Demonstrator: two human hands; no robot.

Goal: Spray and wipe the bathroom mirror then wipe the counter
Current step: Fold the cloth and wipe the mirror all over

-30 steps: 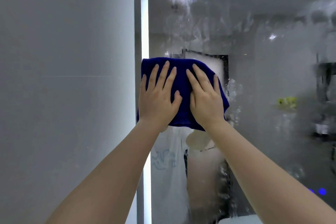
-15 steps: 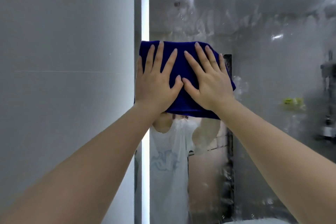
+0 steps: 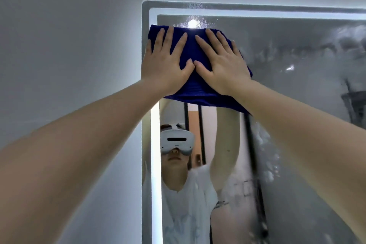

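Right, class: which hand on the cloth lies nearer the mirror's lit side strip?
The left hand, overlapping that strip; the right hand presses the blue cloth further in on the glass.

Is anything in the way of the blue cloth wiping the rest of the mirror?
Nothing visible does. The left hand and right hand press the blue cloth flat on the mirror, with only streaky glass to its right.

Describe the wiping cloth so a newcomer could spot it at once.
Find the large wall mirror with a glowing white border. Near its upper left corner, a folded dark blue terry cloth lies flat on the glass under the left hand and right hand. Nothing else on the grey wall or mirror is vivid blue.
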